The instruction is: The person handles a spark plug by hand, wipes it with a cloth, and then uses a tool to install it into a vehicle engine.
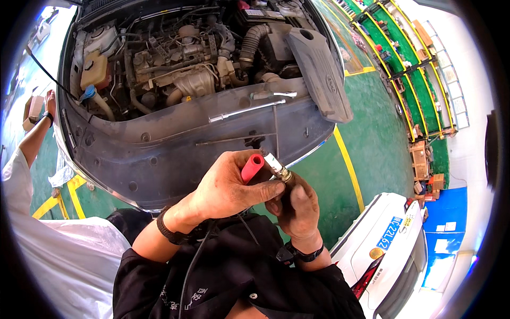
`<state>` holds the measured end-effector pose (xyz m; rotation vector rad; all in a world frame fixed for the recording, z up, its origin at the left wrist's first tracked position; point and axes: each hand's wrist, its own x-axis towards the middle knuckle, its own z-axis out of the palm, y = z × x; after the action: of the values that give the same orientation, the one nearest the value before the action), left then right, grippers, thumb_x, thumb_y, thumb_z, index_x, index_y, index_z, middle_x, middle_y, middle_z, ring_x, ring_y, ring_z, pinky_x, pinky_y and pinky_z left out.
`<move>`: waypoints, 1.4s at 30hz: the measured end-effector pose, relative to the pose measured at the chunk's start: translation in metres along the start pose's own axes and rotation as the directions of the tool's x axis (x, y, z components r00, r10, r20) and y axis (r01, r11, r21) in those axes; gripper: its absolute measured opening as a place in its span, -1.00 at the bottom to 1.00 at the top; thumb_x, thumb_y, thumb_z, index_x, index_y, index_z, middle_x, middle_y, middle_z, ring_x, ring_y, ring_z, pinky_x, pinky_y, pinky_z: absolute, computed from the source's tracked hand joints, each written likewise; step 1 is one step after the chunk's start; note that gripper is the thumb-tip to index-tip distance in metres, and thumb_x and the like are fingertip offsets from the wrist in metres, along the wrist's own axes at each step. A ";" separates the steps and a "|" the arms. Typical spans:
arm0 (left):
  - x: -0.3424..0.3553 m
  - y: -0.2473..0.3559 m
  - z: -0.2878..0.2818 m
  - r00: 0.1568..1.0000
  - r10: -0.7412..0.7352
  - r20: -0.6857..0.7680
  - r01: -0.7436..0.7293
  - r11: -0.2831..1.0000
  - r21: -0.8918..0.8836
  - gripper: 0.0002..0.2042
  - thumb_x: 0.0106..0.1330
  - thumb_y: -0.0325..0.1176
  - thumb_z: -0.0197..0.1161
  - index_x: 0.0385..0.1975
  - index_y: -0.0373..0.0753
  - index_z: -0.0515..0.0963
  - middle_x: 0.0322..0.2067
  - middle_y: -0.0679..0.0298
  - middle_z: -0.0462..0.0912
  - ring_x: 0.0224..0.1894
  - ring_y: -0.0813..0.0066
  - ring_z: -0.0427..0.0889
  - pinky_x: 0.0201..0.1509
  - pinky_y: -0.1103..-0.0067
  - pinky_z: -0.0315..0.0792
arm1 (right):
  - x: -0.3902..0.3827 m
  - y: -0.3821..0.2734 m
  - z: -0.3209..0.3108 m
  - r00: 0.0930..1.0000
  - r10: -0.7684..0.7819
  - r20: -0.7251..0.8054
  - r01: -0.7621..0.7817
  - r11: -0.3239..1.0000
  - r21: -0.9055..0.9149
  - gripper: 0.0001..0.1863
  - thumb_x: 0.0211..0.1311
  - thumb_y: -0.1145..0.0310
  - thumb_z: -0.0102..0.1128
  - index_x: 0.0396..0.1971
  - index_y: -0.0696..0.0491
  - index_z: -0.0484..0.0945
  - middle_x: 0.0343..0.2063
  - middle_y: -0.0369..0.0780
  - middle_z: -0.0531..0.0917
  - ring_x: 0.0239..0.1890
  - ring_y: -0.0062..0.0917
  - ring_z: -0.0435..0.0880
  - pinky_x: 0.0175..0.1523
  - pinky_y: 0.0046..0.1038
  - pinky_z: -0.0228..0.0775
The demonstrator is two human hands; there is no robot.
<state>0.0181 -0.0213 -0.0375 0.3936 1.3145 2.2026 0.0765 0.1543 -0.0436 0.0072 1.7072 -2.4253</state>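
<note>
With the cover (321,80) off at upper right, our left hand (222,183) holds a red tube (252,169), our right hand (300,210) an unfitted plug (273,162), mid-frame.

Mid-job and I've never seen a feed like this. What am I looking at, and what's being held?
No machine here: these are a person's bare hands. This single picture comes from a fisheye camera worn on the head, looking down, so straight edges bend. The left hand holds a red hollow tube. The right hand grips the lower end of a spark plug, with the left thumb close by. Ahead is an exposed car engine. Silver socket tools lie on the dark panel at its front, and a dark engine cover rests on the right. The hand at far left belongs to another person.
</note>
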 end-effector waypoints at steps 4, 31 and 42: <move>0.002 -0.006 -0.001 0.999 0.051 -0.020 -0.049 0.997 0.067 -0.89 0.31 -0.54 0.31 -0.28 -0.41 0.51 -0.45 0.27 0.66 -0.42 0.61 0.66 -0.31 0.65 0.58 | 0.000 -0.003 0.003 1.000 -0.021 -0.020 0.020 0.998 -0.056 -0.52 0.47 0.00 -0.06 -0.41 0.17 0.43 -0.50 -0.25 0.50 -0.60 -0.62 0.37 -0.48 -0.56 0.19; 0.000 -0.015 -0.005 0.998 -0.041 -0.042 0.030 0.974 -0.223 -0.85 0.29 -0.54 0.34 -0.26 -0.41 0.50 -0.46 0.23 0.65 -0.45 0.48 0.71 -0.34 0.59 0.65 | 0.008 0.006 -0.003 0.990 0.113 0.087 -0.126 0.981 0.150 -0.62 0.51 0.09 -0.05 -0.23 0.16 0.48 -0.44 -0.28 0.49 -0.50 -0.64 0.39 -0.40 -0.60 0.19; -0.033 -0.054 -0.065 0.807 -0.058 -0.587 -0.004 0.995 -0.104 -0.76 0.29 -0.50 0.32 -0.09 -0.31 0.49 -0.39 0.45 0.47 -0.54 0.81 0.31 -0.53 0.78 0.21 | 0.119 0.104 -0.028 0.962 0.273 -0.010 -0.270 0.945 -0.182 -0.68 0.48 0.14 0.07 -0.38 0.08 0.48 -0.54 -0.37 0.46 -0.55 -0.73 0.37 -0.47 -0.64 0.17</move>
<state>0.0288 -0.0664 -0.1153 -0.3937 1.4808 2.4542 -0.0280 0.1298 -0.1628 0.1878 1.7824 -2.0621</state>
